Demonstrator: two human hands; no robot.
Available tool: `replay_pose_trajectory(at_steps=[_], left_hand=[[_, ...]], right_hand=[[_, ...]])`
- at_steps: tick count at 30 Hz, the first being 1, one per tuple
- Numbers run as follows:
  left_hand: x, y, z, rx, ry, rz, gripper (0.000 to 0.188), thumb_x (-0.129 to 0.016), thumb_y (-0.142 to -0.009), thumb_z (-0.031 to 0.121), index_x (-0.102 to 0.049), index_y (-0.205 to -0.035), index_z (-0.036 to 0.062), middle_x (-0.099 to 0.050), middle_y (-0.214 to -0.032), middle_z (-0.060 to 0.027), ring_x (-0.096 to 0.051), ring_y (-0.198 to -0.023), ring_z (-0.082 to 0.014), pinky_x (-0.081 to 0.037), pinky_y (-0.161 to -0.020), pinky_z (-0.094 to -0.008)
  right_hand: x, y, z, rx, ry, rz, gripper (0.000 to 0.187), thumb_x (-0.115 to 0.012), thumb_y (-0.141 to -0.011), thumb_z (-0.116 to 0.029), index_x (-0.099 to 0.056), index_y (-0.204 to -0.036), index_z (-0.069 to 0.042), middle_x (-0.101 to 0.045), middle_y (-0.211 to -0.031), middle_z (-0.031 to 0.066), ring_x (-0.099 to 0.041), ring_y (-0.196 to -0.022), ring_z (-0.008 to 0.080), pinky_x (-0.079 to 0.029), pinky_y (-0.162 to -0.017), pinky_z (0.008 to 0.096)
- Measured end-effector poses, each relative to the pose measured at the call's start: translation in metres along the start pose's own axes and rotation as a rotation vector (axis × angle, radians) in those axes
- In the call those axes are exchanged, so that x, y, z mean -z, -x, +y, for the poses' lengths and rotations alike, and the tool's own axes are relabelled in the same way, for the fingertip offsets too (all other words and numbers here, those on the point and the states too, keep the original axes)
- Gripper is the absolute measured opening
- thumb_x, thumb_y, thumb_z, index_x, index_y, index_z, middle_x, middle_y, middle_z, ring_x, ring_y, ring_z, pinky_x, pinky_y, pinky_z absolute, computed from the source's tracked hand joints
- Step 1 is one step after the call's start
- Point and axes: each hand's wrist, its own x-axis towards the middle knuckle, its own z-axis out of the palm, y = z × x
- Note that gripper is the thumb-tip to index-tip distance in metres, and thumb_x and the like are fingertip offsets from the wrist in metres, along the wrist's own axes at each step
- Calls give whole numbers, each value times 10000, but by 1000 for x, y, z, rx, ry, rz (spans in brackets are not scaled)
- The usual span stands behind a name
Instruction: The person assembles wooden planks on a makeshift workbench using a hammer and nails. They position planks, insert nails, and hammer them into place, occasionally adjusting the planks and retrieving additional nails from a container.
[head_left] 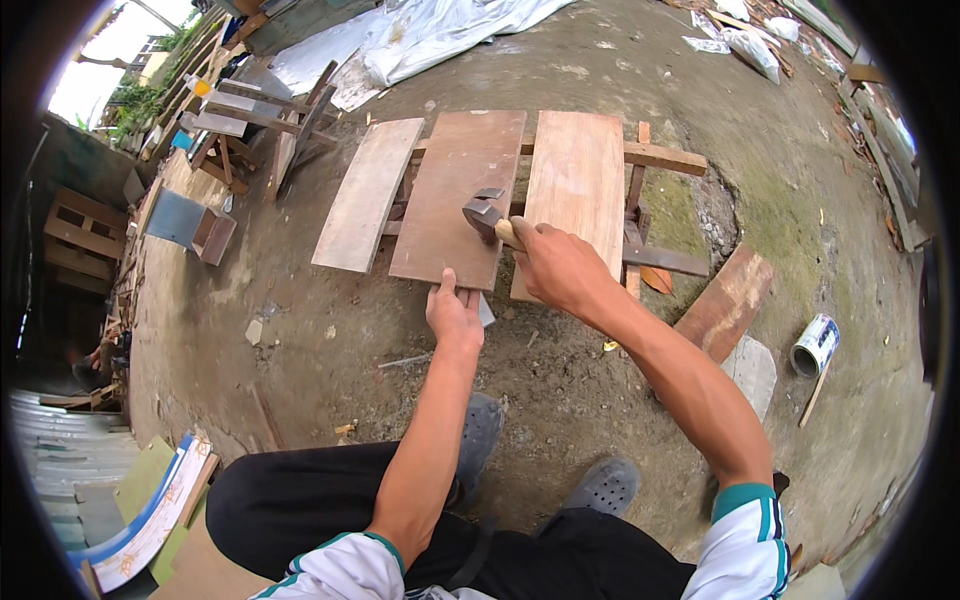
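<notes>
My right hand point(560, 265) is closed round the wooden handle of a hammer point(484, 212). The dark metal hammer head is over the right side of a brown wooden board point(450, 190); I cannot tell whether it touches the wood. My left hand point(455, 312) grips that board's near edge, thumb on top and fingers partly hidden underneath. To its left lies a narrower greyish board point(368, 195), and to its right a pale board point(578, 170). All three rest across a low wooden frame point(665, 157).
A reddish-brown plank point(727, 300) lies right of the frame, with a paint can point(815, 345) and a thin stick point(813, 398) farther right. A wooden bench point(260, 115) and a small stool point(190, 230) stand at the left. White sheeting point(420, 40) covers ground at the back.
</notes>
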Motion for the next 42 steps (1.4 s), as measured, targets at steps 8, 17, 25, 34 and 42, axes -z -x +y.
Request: replay_pose_trajectory(at_steps=[8, 17, 25, 34, 42], left_hand=[[-1, 4, 3, 7, -19, -14, 431, -589, -1039, 176, -423, -1420, 63, -559, -1333, -99, -601, -1218, -271, -509, -1056, -454], [11, -38, 19, 224, 177, -185, 551, -620, -952, 290, -448, -1437, 93, -545, -1393, -96, -519, -1313, -290, -401, -1130, -508], [12, -44, 26, 257, 253, -307, 534, -497, -980, 335, -464, -1465, 114, -540, -1448, -87, -492, -1357, -272, -374, -1152, -479], [17, -49, 28, 237, 256, -382, 491, -519, -972, 309, -518, -1422, 113, -546, -1444, -64, -493, -1349, -242, -377, -1137, -454], [10, -50, 35, 251, 326, -303, 529, -506, -988, 313, -470, -1475, 109, -539, -1459, -99, -510, -1344, -291, -394, -1142, -500]], right_hand=[[7, -16, -34, 2, -51, 128, 481, -592, -987, -210, -493, -1427, -43, -674, -1041, 253, -672, -902, 449, -535, -765, 534], [10, -46, -48, -77, -5, -72, 459, -599, -982, -221, -540, -1399, -38, -693, -996, 251, -671, -903, 450, -521, -785, 531], [-52, -97, -62, 134, -78, 61, 440, -598, -985, -242, -559, -1366, -25, -687, -979, 261, -665, -875, 461, -524, -752, 533], [-75, -100, -79, 146, -44, 74, 463, -592, -969, -225, -521, -1381, -26, -689, -924, 256, -671, -881, 456, -533, -765, 543], [-12, -78, -65, -92, 16, -39, 445, -582, -989, -236, -562, -1386, -34, -698, -1012, 269, -679, -907, 441, -530, -803, 517]])
